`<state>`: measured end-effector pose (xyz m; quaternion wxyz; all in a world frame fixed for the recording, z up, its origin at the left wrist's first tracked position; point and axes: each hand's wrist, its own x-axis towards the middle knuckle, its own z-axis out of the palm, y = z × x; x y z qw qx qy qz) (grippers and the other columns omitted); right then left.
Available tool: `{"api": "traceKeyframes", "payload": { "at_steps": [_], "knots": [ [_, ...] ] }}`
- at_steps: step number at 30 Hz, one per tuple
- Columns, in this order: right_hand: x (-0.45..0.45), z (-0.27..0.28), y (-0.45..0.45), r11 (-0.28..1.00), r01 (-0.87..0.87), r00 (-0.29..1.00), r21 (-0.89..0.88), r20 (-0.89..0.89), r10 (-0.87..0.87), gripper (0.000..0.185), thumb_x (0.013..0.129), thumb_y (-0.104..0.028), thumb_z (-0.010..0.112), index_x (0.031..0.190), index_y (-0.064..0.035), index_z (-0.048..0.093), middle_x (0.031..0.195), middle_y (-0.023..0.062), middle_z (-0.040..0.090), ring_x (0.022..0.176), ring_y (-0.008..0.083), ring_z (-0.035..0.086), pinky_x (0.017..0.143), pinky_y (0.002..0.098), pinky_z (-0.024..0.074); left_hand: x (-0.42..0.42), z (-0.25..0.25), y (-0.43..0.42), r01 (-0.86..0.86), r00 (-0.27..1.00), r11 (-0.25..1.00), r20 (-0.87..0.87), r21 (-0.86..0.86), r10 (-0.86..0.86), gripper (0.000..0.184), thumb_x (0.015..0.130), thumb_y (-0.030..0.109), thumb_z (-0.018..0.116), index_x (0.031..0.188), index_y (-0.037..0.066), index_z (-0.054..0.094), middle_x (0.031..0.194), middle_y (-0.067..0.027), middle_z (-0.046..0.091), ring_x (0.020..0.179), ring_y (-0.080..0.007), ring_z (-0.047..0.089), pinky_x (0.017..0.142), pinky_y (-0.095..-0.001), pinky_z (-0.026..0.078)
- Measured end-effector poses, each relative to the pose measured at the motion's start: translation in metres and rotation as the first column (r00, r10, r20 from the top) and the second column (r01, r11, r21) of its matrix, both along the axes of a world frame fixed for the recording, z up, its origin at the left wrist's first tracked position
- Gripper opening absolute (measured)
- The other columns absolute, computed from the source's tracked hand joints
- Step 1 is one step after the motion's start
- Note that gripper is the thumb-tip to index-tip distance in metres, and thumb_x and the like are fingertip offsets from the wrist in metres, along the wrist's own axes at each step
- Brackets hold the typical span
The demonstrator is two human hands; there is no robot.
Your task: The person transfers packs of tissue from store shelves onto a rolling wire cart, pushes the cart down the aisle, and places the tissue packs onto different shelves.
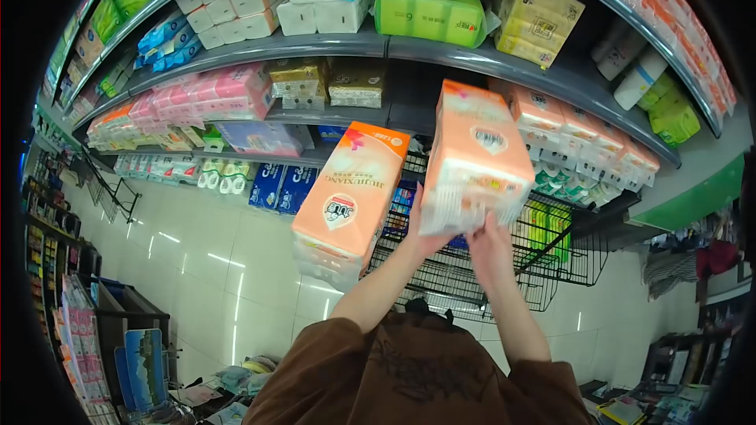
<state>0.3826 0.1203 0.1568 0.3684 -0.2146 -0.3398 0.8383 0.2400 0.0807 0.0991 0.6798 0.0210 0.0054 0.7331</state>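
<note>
A peach-orange tissue pack (478, 159) in clear plastic wrap is held up in front of the shelves between both hands. My left hand (429, 232) grips its near left side, the fingers partly hidden by the pack. At the near lower edge, my right hand (490, 245) has its fingers bent against the wrap. A second orange tissue pack (352, 197) lies tilted to the left of my hands, touched by neither. Beneath my hands is a black wire basket cart (425, 275).
Similar orange packs (579, 130) line the middle shelf at right. A green tissue pack (431, 12) and a yellow pack (539, 20) stand on the upper shelf (315, 46). Pink packs (209, 94) fill the left, with blue packs (283, 187) lower down. Display racks stand at lower left.
</note>
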Motion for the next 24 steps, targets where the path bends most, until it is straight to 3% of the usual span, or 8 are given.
{"api": "traceKeyframes", "payload": {
  "at_steps": [3,7,9,11,15,17,23,24],
  "knots": [
    [0.044,-0.021,-0.046,0.999,-0.052,0.996,0.012,0.074,0.05,0.033,0.103,-0.022,0.05,0.133,-0.0082,0.047,0.128,0.0053,0.056,0.117,0.017,0.053,0.097,0.0378,0.0437,0.0,-0.002,0.003,-0.072,0.997,0.995,-0.001,0.067,0.072,0.065,0.099,0.056,0.037,0.139,0.006,0.044,0.131,-0.0146,0.055,0.119,-0.0323,0.055,0.103,-0.0493,0.042],
    [0.114,-0.047,-0.098,0.978,-0.201,0.914,0.048,0.368,0.17,0.033,0.102,-0.023,0.053,0.13,-0.0064,0.048,0.122,0.0037,0.058,0.11,0.0152,0.055,0.092,0.0351,0.0451,0.038,-0.028,-0.065,-0.032,0.999,0.989,-0.005,-0.144,0.032,0.065,0.099,0.057,0.036,0.137,0.007,0.046,0.129,-0.014,0.056,0.117,-0.0323,0.056,0.1,-0.0484,0.043],
    [0.134,-0.061,-0.116,0.951,-0.305,0.835,0.053,0.495,0.24,0.022,0.102,-0.021,0.052,0.117,-0.0054,0.055,0.11,0.0022,0.061,0.102,0.014,0.057,0.089,0.032,0.0457,0.051,-0.036,-0.107,0.003,0.999,0.961,-0.03,-0.278,-0.012,0.065,0.098,0.058,0.036,0.137,0.007,0.047,0.128,-0.0137,0.057,0.115,-0.0323,0.056,0.098,-0.048,0.044],
    [0.125,-0.028,-0.129,0.903,-0.409,0.743,0.129,0.622,0.248,0.019,0.102,-0.016,0.051,0.096,-0.0038,0.064,0.094,0.0007,0.064,0.092,0.0135,0.059,0.086,0.0295,0.0463,0.052,-0.038,-0.136,0.0,0.998,0.938,-0.06,-0.346,-0.022,0.064,0.098,0.058,0.036,0.136,0.008,0.048,0.127,-0.0134,0.058,0.114,-0.0323,0.057,0.097,-0.0476,0.045],
    [0.113,-0.055,-0.122,0.85,-0.518,0.713,0.094,0.597,0.368,0.019,0.102,-0.016,0.052,0.096,-0.0027,0.063,0.094,0.0012,0.063,0.092,0.0126,0.059,0.086,0.0286,0.0467,0.043,-0.059,-0.166,-0.019,0.998,0.932,-0.061,-0.362,-0.004,0.064,0.097,0.06,0.035,0.134,0.009,0.049,0.124,-0.0128,0.059,0.112,-0.0323,0.057,0.094,-0.0468,0.047],
    [0.092,-0.06,-0.123,0.797,-0.565,0.752,0.215,0.531,0.39,0.021,0.103,-0.019,0.052,0.094,-0.0037,0.063,0.093,0.0016,0.061,0.089,0.0124,0.059,0.083,0.0282,0.0478,0.037,-0.067,-0.174,-0.036,0.998,0.94,-0.058,-0.339,0.017,0.064,0.097,0.06,0.035,0.133,0.009,0.05,0.123,-0.0125,0.06,0.111,-0.0323,0.058,0.093,-0.0464,0.047],
    [0.041,-0.073,-0.113,0.792,-0.522,0.804,0.317,0.493,0.333,0.019,0.103,-0.017,0.051,0.1,-0.0018,0.062,0.096,0.0022,0.063,0.091,0.012,0.059,0.085,0.0291,0.048,0.027,-0.099,-0.172,-0.094,0.991,0.995,-0.097,-0.03,0.091,0.06,0.097,0.06,0.037,0.126,0.011,0.056,0.116,-0.0105,0.063,0.103,-0.0307,0.06,0.085,-0.043,0.051],
    [0.035,-0.088,-0.114,0.812,-0.505,0.798,0.292,0.516,0.311,0.018,0.103,-0.017,0.051,0.102,-0.0019,0.061,0.097,0.0023,0.063,0.092,0.0118,0.059,0.084,0.0291,0.048,0.033,-0.112,-0.168,-0.172,0.985,0.979,-0.035,-0.113,0.169,0.055,0.097,0.056,0.04,0.123,0.01,0.056,0.114,-0.0111,0.064,0.102,-0.0304,0.061,0.084,-0.0428,0.051]
  ]
}}
